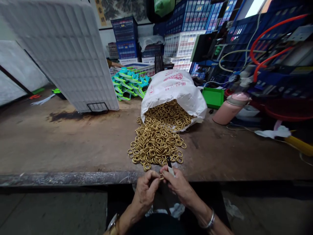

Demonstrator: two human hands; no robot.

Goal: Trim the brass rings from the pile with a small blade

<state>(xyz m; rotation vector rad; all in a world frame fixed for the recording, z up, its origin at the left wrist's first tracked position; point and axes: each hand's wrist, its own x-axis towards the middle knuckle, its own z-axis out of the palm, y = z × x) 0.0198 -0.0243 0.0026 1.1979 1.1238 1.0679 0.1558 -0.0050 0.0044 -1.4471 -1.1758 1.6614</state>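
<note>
At the table's front edge my left hand point(146, 188) is closed, pinching a gold-coloured ring point(161, 178) between thumb and fingertips. My right hand point(179, 184) is closed around a small knife point(170, 167), whose dark, narrow end points up and away from me. The fingertips of both hands meet at the ring, and part of it is hidden by them. Just beyond lies a heap of similar gold rings point(156, 143) on the brown table point(73, 143). The rings spill from the mouth of a white woven sack point(168, 83) lying on its side.
A tall white ribbed panel point(83, 58) stands at the left. Green and turquoise pieces point(129, 83) are piled behind the sack. To the right are a green tray point(213, 98) and a pink bottle point(231, 109). Stacked crates point(184, 44) fill the back; another person's arm point(114, 64) shows there.
</note>
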